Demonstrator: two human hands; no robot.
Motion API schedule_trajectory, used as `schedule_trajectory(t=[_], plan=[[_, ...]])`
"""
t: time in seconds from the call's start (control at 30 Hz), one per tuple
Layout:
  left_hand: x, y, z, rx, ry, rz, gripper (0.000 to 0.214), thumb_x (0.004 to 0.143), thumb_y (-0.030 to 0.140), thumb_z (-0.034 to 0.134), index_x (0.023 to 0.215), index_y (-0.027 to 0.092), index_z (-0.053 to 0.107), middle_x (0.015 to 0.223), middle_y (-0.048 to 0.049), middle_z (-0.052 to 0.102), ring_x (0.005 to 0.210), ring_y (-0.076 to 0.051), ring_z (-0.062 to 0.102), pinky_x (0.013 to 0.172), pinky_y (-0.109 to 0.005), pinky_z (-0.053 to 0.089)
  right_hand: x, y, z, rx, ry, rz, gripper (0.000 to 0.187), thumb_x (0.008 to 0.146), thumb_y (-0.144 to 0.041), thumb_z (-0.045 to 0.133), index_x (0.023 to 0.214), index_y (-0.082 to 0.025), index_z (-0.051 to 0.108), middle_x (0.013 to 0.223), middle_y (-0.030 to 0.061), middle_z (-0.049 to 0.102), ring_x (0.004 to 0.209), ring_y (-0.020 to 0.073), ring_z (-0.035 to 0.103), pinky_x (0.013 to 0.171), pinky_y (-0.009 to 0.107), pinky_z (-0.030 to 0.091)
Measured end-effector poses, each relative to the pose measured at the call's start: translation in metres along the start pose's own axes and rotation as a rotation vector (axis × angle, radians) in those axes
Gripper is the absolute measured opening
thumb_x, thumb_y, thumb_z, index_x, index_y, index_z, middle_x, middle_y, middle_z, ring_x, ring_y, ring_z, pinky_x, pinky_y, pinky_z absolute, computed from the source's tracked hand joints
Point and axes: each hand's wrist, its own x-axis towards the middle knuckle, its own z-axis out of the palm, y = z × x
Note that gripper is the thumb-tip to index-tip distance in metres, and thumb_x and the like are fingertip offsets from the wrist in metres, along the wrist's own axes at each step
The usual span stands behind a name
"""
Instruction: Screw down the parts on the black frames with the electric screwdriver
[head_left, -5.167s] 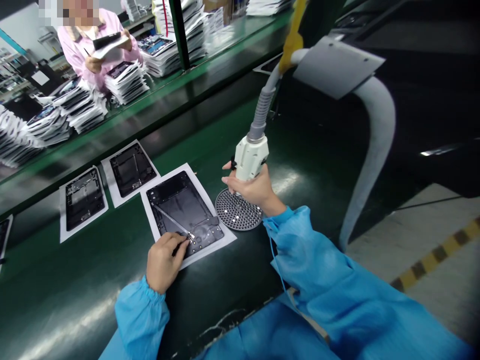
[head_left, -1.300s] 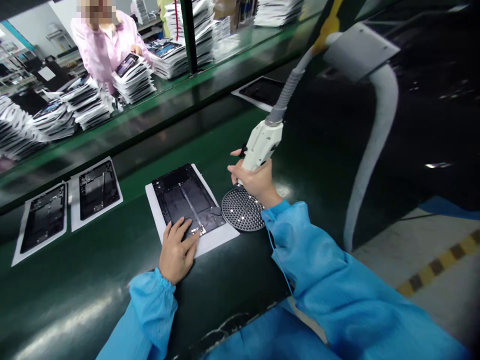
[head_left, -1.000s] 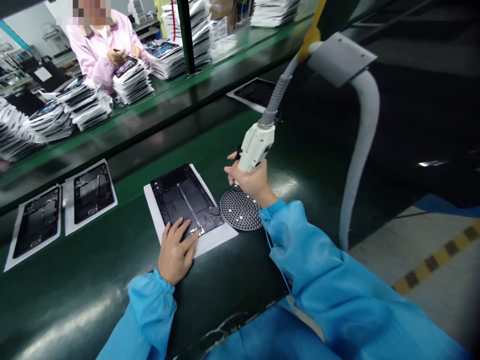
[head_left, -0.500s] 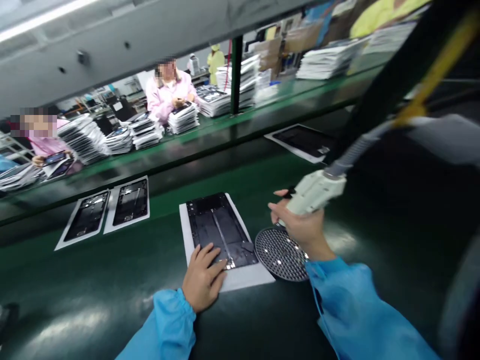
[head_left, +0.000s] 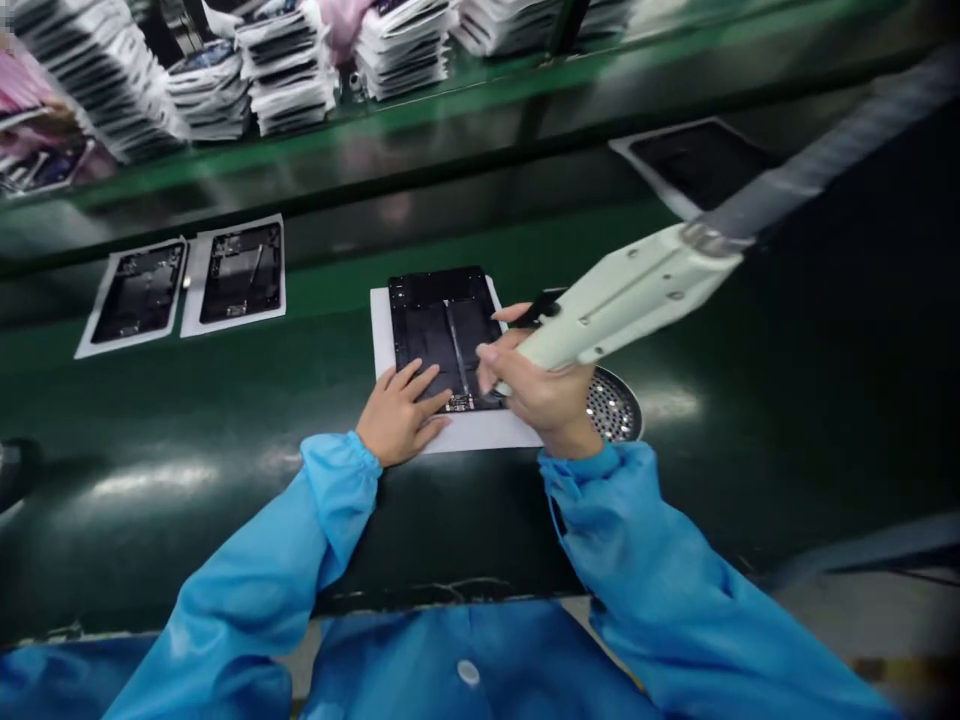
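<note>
A black tablet housing (head_left: 427,325) with a pale strip down its middle lies on a white sheet (head_left: 480,432) in front of me. My left hand (head_left: 401,412) rests on the lower left of the housing and sheet, palm down with fingers spread. Wrapped round a pale green electric screwdriver (head_left: 622,300) is my right hand (head_left: 544,390), at the lower right of the housing. The tool slants down to the left; its tip is hidden by the fingers. Beside the sheet, partly behind my right wrist, sits a round dish (head_left: 615,405) full of small holes.
Two more housings (head_left: 139,292) (head_left: 241,270) lie on white sheets at the left. Another dark housing (head_left: 697,165) is at the back right. A grey ribbed hose (head_left: 847,130) runs from the tool to the upper right. Stacks of sheets (head_left: 289,70) line the green shelf behind.
My right hand has brought the screwdriver left, from above the dish to the housing's lower right. My left hand stays on the housing. The view has tilted downward.
</note>
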Motion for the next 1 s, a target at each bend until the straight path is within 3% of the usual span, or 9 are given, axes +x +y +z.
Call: schedule_trajectory(t=[0.23,0.6,0.83,1.0], plan=[[0.001,0.007,-0.002,-0.022,-0.03,-0.015,0.038,0.092,0.04,0.052,0.124,0.023,0.064,0.145,-0.0111,0.046,0.138,-0.036,0.034,0.109,-0.056,0.03,-0.011,0.01,0.014,-0.034,-0.135,0.008,0.025,0.077,-0.022,0.065,0.097,-0.021,0.05,0.049,-0.0093,0.054,0.039,0.0116,0.052,0.048,0.028,0.046],[0.003,0.009,-0.001,-0.054,-0.045,-0.009,0.038,0.092,0.041,0.052,0.123,0.023,0.064,0.144,-0.011,0.047,0.139,-0.035,0.034,0.111,-0.056,0.028,-0.018,0.028,0.008,-0.144,-0.249,-0.046,0.02,0.079,-0.023,0.063,0.093,-0.022,0.049,0.05,-0.0092,0.055,0.045,0.0134,0.055,0.067,0.037,0.054],[0.004,0.006,0.0,-0.04,-0.048,-0.002,0.041,0.093,0.041,0.05,0.128,0.021,0.06,0.144,-0.0111,0.047,0.139,-0.034,0.033,0.111,-0.055,0.028,-0.016,0.019,0.012,-0.114,-0.2,0.008,0.022,0.078,-0.025,0.064,0.096,-0.021,0.051,0.05,-0.0086,0.054,0.043,0.0133,0.053,0.053,0.032,0.05],[-0.01,0.019,-0.001,0.016,-0.06,-0.021,0.045,0.093,0.043,0.05,0.131,0.02,0.057,0.146,-0.0134,0.044,0.138,-0.035,0.035,0.109,-0.056,0.032,-0.012,0.002,-0.005,-0.126,-0.088,-0.03,0.024,0.079,-0.027,0.067,0.099,-0.022,0.054,0.052,-0.0072,0.057,0.043,0.0132,0.053,0.051,0.031,0.046]])
